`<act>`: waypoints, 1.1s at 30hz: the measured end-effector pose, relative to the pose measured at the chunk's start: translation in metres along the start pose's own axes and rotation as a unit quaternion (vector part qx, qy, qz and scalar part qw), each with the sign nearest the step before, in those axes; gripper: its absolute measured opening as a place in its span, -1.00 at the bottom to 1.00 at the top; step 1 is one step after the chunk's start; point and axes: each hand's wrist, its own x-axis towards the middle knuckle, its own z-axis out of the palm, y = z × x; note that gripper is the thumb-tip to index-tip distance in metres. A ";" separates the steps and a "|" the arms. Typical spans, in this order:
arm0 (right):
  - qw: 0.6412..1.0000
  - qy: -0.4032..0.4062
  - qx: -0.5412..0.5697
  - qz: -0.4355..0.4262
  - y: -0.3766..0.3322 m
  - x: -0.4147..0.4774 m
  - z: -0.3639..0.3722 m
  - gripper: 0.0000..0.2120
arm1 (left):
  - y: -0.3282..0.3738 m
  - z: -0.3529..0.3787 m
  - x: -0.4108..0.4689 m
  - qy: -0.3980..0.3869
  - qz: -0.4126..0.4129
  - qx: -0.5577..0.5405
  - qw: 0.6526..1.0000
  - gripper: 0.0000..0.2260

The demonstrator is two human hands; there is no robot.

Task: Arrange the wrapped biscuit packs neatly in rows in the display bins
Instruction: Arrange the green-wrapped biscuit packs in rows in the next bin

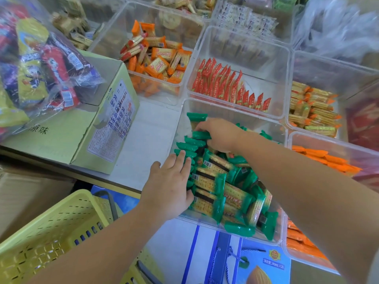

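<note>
A clear plastic display bin (pixel 231 108) near me holds many green-wrapped biscuit packs (pixel 217 189). Along its left wall several packs stand on edge in a row; the others lie loose in a heap toward the front. My left hand (pixel 170 181) rests flat with fingers spread against the left side of the row. My right hand (pixel 220 134) reaches in from the right, its fingers curled over a green pack (pixel 202 135) at the far end of the row. Behind, another bin (pixel 238 37) has red packs (pixel 227 85) standing in a neat row.
Bins of orange packs (pixel 158 58), yellow-orange packs (pixel 313 111) and orange packs (pixel 326 158) surround the green one. A yellow-green carton (pixel 86 128) with a bag of snacks (pixel 39 64) on it sits left. A yellow basket (pixel 57 228) and a blue gift box (pixel 256 263) lie below.
</note>
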 end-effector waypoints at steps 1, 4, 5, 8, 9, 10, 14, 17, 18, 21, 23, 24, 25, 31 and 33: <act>1.000 -0.009 0.008 0.004 0.001 -0.001 0.000 -0.55 | 0.000 0.000 0.000 0.002 0.001 -0.002 1.000 -0.25; 1.000 0.003 0.024 0.009 0.002 0.003 -0.001 -0.64 | 0.000 0.000 0.000 0.004 0.003 -0.004 1.000 -0.25; 1.000 -0.004 0.019 0.010 0.000 0.006 -0.002 -0.65 | 0.000 0.000 0.000 0.005 0.004 -0.005 1.000 -0.25; 0.998 -0.049 0.024 0.024 -0.004 0.013 0.000 -0.58 | 0.000 -0.001 0.000 0.008 0.005 -0.008 1.000 -0.26; 0.998 -0.059 0.024 0.026 -0.005 0.015 0.001 -0.55 | 0.000 0.000 0.000 0.009 0.006 -0.010 1.000 -0.26; 0.998 -0.063 0.013 0.026 -0.004 0.017 0.002 -0.52 | 0.000 0.000 0.000 0.009 0.006 -0.011 1.000 -0.26; 0.994 -0.090 -0.066 0.022 -0.008 0.029 0.001 -0.46 | 0.000 0.001 0.000 0.013 0.007 -0.011 1.000 -0.25; 0.994 -0.097 -0.044 0.011 -0.013 0.035 0.004 -0.51 | 0.000 0.001 0.000 0.017 0.007 -0.013 1.000 -0.25; 0.995 -0.094 -0.028 0.010 -0.012 0.035 0.005 -0.52 | 0.000 0.001 0.000 0.017 0.008 -0.013 1.000 -0.25; 0.995 -0.096 0.009 0.017 -0.006 0.026 0.007 -0.47 | 0.000 0.001 0.000 0.017 0.008 -0.015 1.000 -0.26; 0.998 -0.062 -0.003 0.011 -0.002 0.017 0.008 -0.44 | 0.000 0.002 0.000 0.015 0.008 -0.018 1.000 -0.27; 1.000 -0.024 -0.007 0.005 -0.001 0.014 0.009 -0.47 | 0.000 0.002 0.000 0.015 0.007 -0.018 1.000 -0.27; 1.000 0.026 0.003 0.001 0.000 0.011 0.010 -0.51 | 0.000 0.002 0.000 0.013 0.006 -0.018 1.000 -0.27; 0.977 0.175 0.013 0.118 0.004 0.018 0.009 -0.69 | 0.000 0.001 0.000 0.009 0.003 -0.019 1.000 -0.27; 0.979 0.152 -0.019 0.136 0.002 0.021 0.010 -0.74 | 0.000 0.001 0.000 0.008 0.003 -0.017 1.000 -0.27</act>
